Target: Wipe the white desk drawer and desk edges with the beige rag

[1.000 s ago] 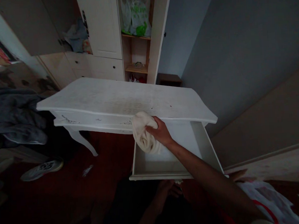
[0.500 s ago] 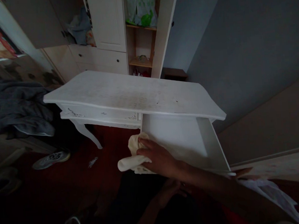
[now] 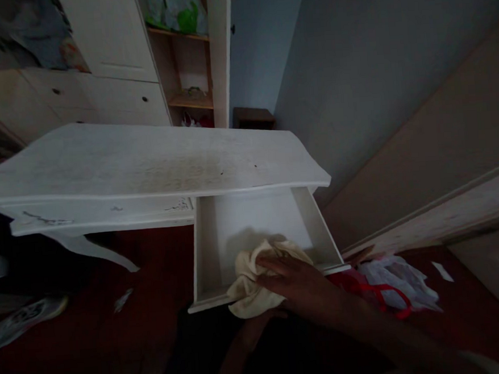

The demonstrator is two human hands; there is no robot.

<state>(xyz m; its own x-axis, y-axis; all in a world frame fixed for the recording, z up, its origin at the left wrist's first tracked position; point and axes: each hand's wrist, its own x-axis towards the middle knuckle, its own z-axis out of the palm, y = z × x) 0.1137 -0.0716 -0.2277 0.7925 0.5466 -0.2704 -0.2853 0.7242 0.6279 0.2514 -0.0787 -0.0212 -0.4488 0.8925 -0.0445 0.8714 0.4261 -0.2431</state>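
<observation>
A cream cloth (image 3: 252,283) lies bunched over the front edge of the pulled-out white drawer (image 3: 205,253). My right hand (image 3: 292,278) grips it from above, with part of the cloth spread inside the drawer. Below the drawer front, my left hand (image 3: 259,326) is low and dark, close under the hanging cloth. Its fingers look stretched out, and I see nothing in them; whether they touch the drawer is unclear. The drawer belongs to a white desk (image 3: 102,157) whose top carries a grey smudged patch and small dark marks.
Behind the desk stands a white cabinet (image 3: 120,108) with open shelves holding bags. A blue-grey wall (image 3: 374,76) runs along the right. White and red plastic bags (image 3: 397,285) lie on the dark red floor at right. A shoe (image 3: 28,319) is at lower left.
My right hand has brought the cloth from the drawer's left front corner rightward onto the middle of its front edge. The view has swung right, and my left hand has come nearer the cloth.
</observation>
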